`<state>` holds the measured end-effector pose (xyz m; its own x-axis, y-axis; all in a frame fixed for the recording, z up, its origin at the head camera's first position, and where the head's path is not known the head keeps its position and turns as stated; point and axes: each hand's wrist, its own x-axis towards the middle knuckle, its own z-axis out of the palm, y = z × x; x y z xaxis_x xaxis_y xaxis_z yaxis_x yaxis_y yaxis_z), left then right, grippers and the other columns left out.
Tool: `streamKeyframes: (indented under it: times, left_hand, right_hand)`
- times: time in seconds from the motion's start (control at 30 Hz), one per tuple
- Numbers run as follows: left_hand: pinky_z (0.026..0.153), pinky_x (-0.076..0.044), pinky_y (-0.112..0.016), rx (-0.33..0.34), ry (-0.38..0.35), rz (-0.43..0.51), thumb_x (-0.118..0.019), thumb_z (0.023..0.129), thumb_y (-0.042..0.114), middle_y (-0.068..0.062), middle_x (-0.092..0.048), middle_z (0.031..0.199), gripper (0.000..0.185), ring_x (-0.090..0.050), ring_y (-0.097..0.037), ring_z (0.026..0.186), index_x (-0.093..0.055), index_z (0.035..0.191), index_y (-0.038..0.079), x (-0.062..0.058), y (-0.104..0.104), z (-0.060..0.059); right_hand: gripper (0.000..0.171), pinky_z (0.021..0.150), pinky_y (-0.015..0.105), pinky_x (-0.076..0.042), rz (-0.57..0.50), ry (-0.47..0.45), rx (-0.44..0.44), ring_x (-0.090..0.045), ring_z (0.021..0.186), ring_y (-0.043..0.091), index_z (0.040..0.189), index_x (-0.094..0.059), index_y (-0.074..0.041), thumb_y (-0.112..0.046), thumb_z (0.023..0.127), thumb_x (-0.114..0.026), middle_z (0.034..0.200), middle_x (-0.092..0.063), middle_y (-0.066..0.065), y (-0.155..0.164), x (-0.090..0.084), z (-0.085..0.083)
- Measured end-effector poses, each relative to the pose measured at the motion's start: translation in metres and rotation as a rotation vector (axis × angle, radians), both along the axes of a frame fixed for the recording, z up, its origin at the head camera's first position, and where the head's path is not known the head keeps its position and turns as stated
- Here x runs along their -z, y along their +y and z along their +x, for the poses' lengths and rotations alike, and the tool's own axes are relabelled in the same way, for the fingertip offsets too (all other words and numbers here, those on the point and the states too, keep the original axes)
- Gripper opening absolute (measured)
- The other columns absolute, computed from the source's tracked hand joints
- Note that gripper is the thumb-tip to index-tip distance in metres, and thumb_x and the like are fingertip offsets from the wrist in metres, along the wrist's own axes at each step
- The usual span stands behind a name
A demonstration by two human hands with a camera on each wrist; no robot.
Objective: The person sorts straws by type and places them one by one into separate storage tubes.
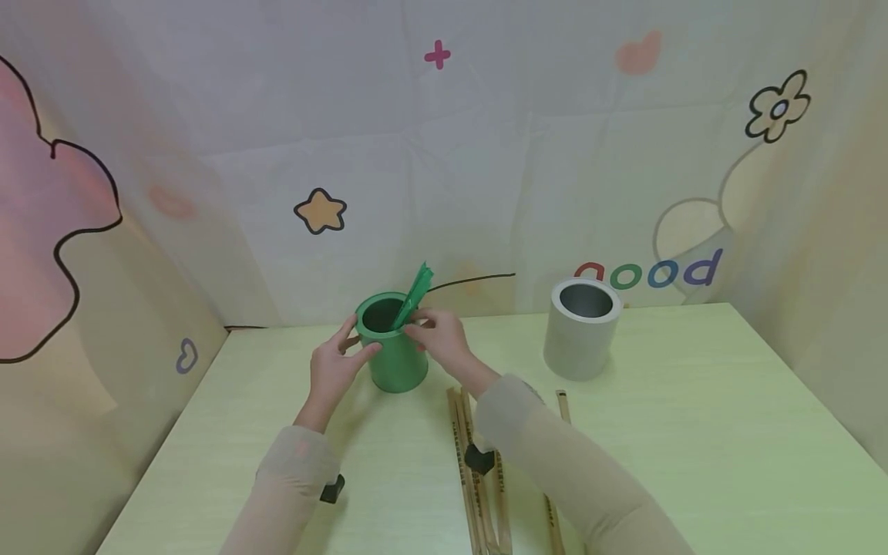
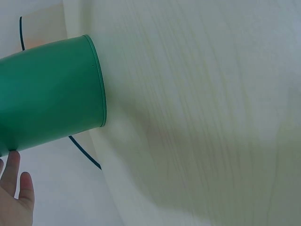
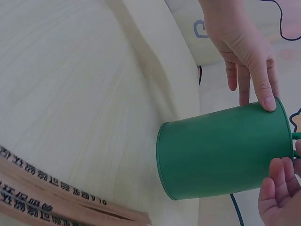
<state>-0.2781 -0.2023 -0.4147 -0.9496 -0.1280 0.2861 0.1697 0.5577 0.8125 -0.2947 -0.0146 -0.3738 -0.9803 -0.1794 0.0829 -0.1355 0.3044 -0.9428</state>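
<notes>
One pale green table (image 1: 694, 432) carries it all, and on it stand two cups: a grey cup (image 1: 581, 329) off to the right, well apart from the hands, and a green cup (image 1: 391, 343) upright near the back edge, right between both hands. The left hand (image 1: 336, 364) rests its thumb and straight fingers on the green cup's left side near the rim, while the right hand (image 1: 438, 333) pinches one green packet (image 1: 414, 296) that pokes out of the cup's mouth. Smallest of all, wooden sticks (image 1: 475, 478) in paper sleeves, at least four showing, lie bunched on the table under the right forearm
</notes>
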Motion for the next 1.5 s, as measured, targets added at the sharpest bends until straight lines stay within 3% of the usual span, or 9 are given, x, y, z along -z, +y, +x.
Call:
streamKeyframes:
  times: [0.2,0.33,0.6,0.77,1.03,1.2,1.3,1.5]
  left_hand:
    - [0.091,-0.043,-0.043,-0.006,-0.041,0.009,-0.069,0.069,0.047,-0.003,-0.046,0.132,0.073,-0.054,-0.022,0.111,-0.039,0.133,0.026,-0.002,-0.001,0.0]
    - [0.093,-0.041,-0.043,-0.011,-0.047,0.001,-0.068,0.069,0.047,-0.004,-0.045,0.133,0.074,-0.054,-0.022,0.112,-0.039,0.134,0.025,-0.002,-0.002,0.0]
    - [0.092,-0.042,-0.044,-0.005,-0.039,-0.002,-0.068,0.07,0.048,-0.004,-0.044,0.133,0.074,-0.054,-0.023,0.112,-0.038,0.134,0.024,-0.002,-0.003,0.001]
    - [0.091,-0.043,-0.045,0.001,-0.035,0.005,-0.068,0.07,0.047,-0.004,-0.044,0.134,0.075,-0.054,-0.023,0.112,-0.038,0.134,0.023,-0.001,-0.004,0.0]
    - [0.091,-0.043,-0.043,0.005,-0.032,0.003,-0.068,0.07,0.047,-0.003,-0.044,0.134,0.075,-0.055,-0.022,0.11,-0.038,0.134,0.023,-0.001,-0.003,-0.001]
    - [0.089,-0.045,-0.042,0.023,-0.053,-0.001,-0.067,0.07,0.048,-0.002,-0.042,0.136,0.076,-0.055,-0.022,0.111,-0.036,0.135,0.024,-0.001,-0.003,0.0]
    - [0.087,-0.045,-0.043,0.046,-0.069,-0.033,-0.066,0.073,0.045,-0.002,-0.039,0.138,0.075,-0.054,-0.024,0.111,-0.032,0.137,0.026,-0.001,-0.004,0.0]
    - [0.091,-0.04,-0.051,0.118,-0.079,-0.117,-0.064,0.078,0.038,-0.004,-0.032,0.142,0.079,-0.052,-0.029,0.113,-0.018,0.142,0.027,-0.002,-0.006,0.004]
  right_hand:
    - [0.031,0.067,0.032,-0.051,-0.034,-0.007,-0.019,-0.062,0.074,0.03,0.11,-0.06,-0.009,-0.021,0.082,-0.061,0.084,-0.063,0.01,0.014,-0.001,0.005]
    - [0.031,0.066,0.028,-0.05,-0.06,-0.004,-0.033,-0.06,0.072,0.02,0.11,-0.059,-0.009,-0.022,0.082,-0.061,0.086,-0.061,0.008,0.029,-0.003,0.008]
    - [0.032,0.072,0.031,-0.049,-0.156,-0.013,-0.047,-0.057,0.083,0.024,0.113,-0.057,-0.006,-0.019,0.084,-0.058,0.091,-0.059,0.005,0.072,-0.014,0.014]
    - [0.032,0.075,0.03,-0.049,-0.162,0.011,-0.031,-0.057,0.086,0.019,0.113,-0.056,-0.003,-0.019,0.085,-0.057,0.095,-0.06,0.003,0.101,-0.018,0.014]
    - [0.036,0.072,0.021,-0.047,-0.119,0.093,0.051,-0.056,0.078,0.002,0.111,-0.055,0.003,-0.023,0.086,-0.057,0.085,-0.058,-0.013,0.142,-0.031,0.02]
    - [0.039,0.074,0.017,-0.047,-0.08,0.1,0.108,-0.056,0.082,0.004,0.112,-0.054,0.001,-0.028,0.087,-0.054,0.089,-0.058,-0.009,0.166,-0.039,0.022]
    - [0.037,0.077,0.016,-0.047,-0.09,0.092,0.145,-0.056,0.084,0.004,0.111,-0.054,-0.001,-0.03,0.087,-0.055,0.09,-0.057,-0.011,0.179,-0.042,0.023]
    - [0.009,0.074,0.014,-0.046,-0.157,0.1,0.211,-0.055,0.081,-0.002,0.094,-0.058,-0.02,-0.025,0.086,-0.056,0.085,-0.056,-0.02,0.203,-0.046,0.025]
